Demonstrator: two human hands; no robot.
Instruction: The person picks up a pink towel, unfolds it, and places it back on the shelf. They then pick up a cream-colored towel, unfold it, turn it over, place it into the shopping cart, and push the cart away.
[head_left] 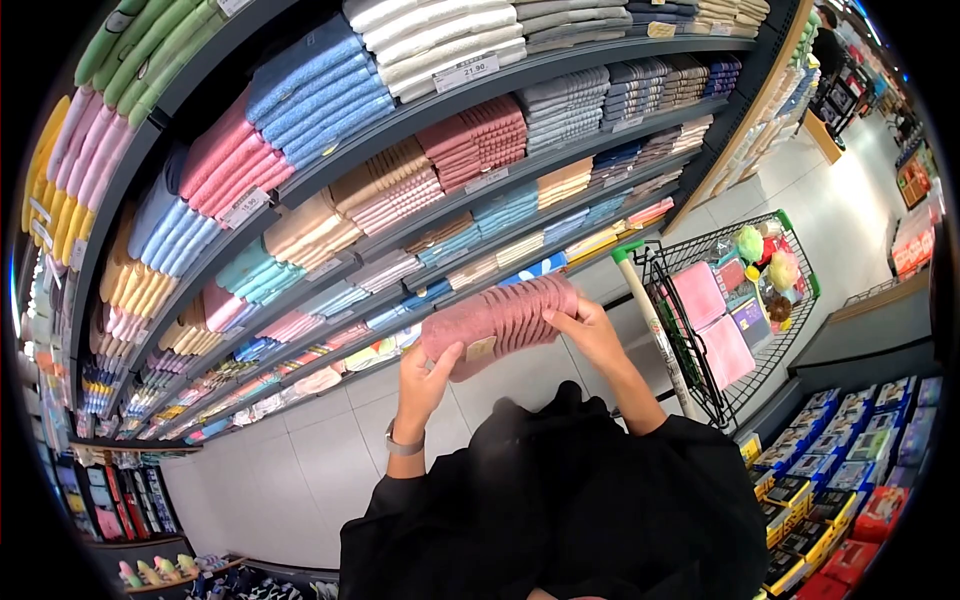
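Note:
A folded dusty-pink towel [500, 320] with ribbed stripes and a small pale label is held up in front of me. My left hand [428, 380] grips its left end, thumb on top near the label. At the right end, my right hand [585, 332] holds it with the thumb over the ribbed part. The fingers of both hands are mostly hidden beneath the towel. A similar stack of ribbed dusty-pink towels [473, 142] lies on the shelf beyond.
Long shelves [400, 105] of folded towels curve along the left and front. To the right stands a shopping cart [735, 300] holding pink folded items [697, 292] and other goods. Boxed goods [830, 470] fill a display at lower right. Tiled floor [320, 450] runs below the shelves.

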